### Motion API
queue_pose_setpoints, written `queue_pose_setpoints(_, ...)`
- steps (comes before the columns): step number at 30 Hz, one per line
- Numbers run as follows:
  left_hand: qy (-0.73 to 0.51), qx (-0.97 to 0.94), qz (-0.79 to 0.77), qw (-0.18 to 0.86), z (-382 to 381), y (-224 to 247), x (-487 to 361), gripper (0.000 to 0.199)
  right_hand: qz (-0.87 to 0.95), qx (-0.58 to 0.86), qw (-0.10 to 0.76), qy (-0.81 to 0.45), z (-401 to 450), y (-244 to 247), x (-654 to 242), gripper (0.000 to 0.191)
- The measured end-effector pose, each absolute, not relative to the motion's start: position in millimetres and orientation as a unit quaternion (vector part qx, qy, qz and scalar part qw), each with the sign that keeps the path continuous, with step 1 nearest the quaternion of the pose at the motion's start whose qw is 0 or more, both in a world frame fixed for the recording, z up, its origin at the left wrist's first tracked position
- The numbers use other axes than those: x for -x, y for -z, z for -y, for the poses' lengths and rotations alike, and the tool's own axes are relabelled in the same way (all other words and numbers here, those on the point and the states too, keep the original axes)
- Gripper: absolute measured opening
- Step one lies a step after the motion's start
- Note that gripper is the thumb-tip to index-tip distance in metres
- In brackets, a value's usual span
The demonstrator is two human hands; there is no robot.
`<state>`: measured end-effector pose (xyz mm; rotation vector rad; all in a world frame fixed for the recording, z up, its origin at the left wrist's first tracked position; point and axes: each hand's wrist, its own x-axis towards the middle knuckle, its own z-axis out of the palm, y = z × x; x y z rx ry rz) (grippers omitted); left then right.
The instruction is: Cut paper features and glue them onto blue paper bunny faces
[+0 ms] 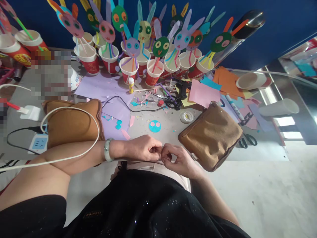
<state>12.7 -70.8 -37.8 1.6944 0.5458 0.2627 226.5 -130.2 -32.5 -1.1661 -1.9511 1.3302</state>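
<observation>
My left hand [142,148], with a bangle on its wrist, is closed at the table's front edge, thumb and fingers pinched. Close beside its fingertips is my right hand [180,160], also closed, with its fingers curled in a pinch. Whatever lies between the fingers is too small or hidden to make out. Just beyond the hands a blue paper disc [155,130] with two pink circles lies flat on the grey table [143,118]. Pink paper strips [125,134] and small blue scraps [118,125] lie to its left.
Red-and-white paper cups [129,67] holding rabbit-eared paper faces stand along the back. Tan pouches lie left [71,124] and right [210,135]. A white cable [95,138] loops over my left forearm. A glue gun [183,89], tape roll [187,116] and scissors [251,139] lie about.
</observation>
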Motion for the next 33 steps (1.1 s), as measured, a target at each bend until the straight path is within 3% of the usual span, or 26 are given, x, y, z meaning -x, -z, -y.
queue_pose_setpoints(3,-0.157,-0.733,-0.253,0.611,69,37,-11,0.01,0.697,0.455,0.261,-0.488,127,29,-226,0.012)
queue_pose_setpoints(8,-0.213,-0.725,-0.287,0.589,68,36,-11,0.028,0.601,0.534,0.355,-0.477,124,27,-221,0.015)
queue_pose_setpoints(13,-0.309,-0.698,-0.346,0.545,67,41,-11,0.028,0.566,0.565,0.385,-0.46,111,23,-226,0.019)
queue_pose_setpoints(16,-0.306,-0.754,-0.335,0.474,66,45,-9,0.026,0.586,0.587,0.39,-0.399,88,22,-235,0.021)
queue_pose_setpoints(19,-0.271,-0.859,-0.282,0.331,66,47,-8,0.027,0.66,0.615,0.325,-0.284,62,20,-245,0.024)
queue_pose_setpoints(22,-0.222,-0.934,-0.225,0.164,66,49,-7,0.03,0.74,0.612,0.244,-0.137,43,13,-255,0.05)
queue_pose_setpoints(25,-0.179,-0.959,-0.215,0.036,67,51,-9,0.023,0.776,0.595,0.197,-0.067,31,1,-261,0.043)
queue_pose_setpoints(28,-0.15,-0.96,-0.234,-0.023,68,53,-10,0.032,0.801,0.585,0.099,-0.079,16,-6,-256,0.032)
queue_pose_setpoints(33,-0.138,-0.965,-0.224,-0.016,69,54,-12,0.034,0.808,0.58,-0.07,-0.074,-14,5,-237,0.031)
